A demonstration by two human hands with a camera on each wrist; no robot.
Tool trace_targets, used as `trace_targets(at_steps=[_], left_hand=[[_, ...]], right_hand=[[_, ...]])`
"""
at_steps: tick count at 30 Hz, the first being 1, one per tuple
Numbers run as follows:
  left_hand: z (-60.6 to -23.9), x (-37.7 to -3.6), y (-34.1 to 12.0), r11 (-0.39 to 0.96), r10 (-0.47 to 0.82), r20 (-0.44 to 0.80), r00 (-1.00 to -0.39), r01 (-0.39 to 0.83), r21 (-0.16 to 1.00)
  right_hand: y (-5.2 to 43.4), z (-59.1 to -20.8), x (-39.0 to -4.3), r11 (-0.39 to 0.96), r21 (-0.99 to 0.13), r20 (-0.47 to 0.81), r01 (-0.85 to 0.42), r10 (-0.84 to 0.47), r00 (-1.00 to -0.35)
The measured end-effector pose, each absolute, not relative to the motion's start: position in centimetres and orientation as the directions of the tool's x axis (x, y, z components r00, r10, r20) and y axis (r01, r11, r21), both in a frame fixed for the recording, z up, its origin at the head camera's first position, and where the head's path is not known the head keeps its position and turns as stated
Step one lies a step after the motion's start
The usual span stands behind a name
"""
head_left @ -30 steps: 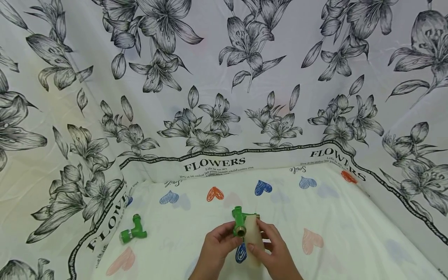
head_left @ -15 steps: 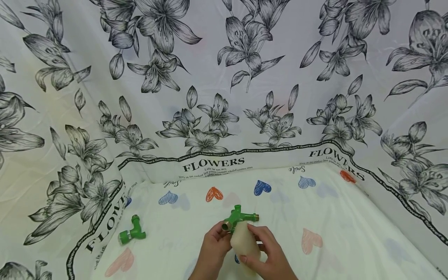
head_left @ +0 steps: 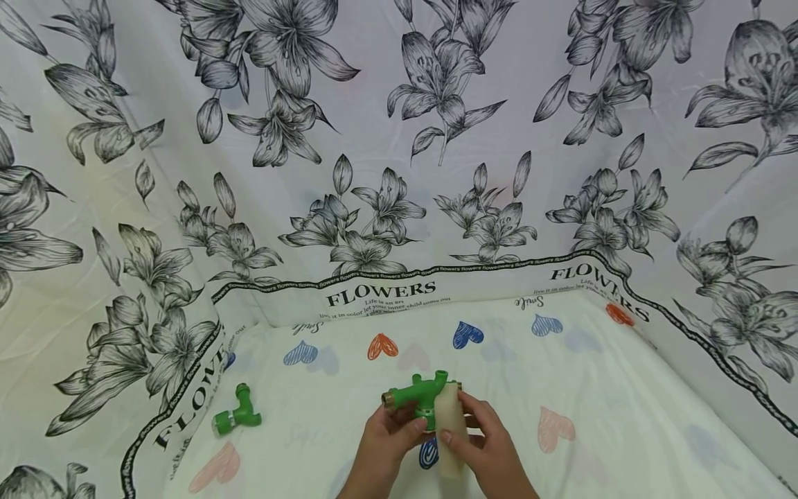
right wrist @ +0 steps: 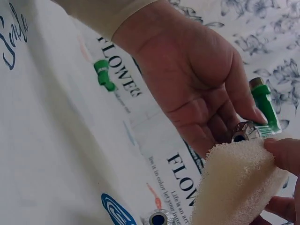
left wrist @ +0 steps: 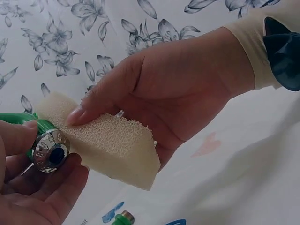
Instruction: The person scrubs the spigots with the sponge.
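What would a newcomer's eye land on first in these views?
Probably the bright green plastic tap fitting with brass ends, gripped by the left hand at the near middle of the heart-print sheet. The right hand presses a cream foam sponge against it. A second, smaller green fitting lies apart at the left.

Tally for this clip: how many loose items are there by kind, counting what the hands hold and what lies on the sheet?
Green plastic taps: 2, one held tap gripped by the left hand, one spare tap lying on the heart-print sheet.
Beige sponges: 1, the sponge gripped by the right hand against the held tap.
Total: 3
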State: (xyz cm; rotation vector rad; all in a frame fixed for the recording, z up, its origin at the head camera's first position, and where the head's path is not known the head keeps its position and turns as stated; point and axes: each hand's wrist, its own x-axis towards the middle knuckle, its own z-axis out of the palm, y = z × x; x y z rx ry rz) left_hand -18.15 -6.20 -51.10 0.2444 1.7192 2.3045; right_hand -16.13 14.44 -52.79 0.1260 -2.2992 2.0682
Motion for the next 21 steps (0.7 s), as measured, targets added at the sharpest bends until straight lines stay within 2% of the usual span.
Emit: trace_targets(at_steps=[12, 21], left_hand=[[-51.4, -18.4, -5.6, -0.213, 0.236, -0.014, -0.972, -0.066, 0.975], [-51.8, -18.9, -6.0, -0.176, 0.174, -0.032, -0.984, -0.063, 0.982]], right_hand=[[14.2, -53.1, -15.8, 0.055, -0.996, 0.072, -0.077, -0.084, -0.994], [13.4, -52.3, -14.8, 0.138, -0.961, 0.220, -0.240, -0.144, -0.965]])
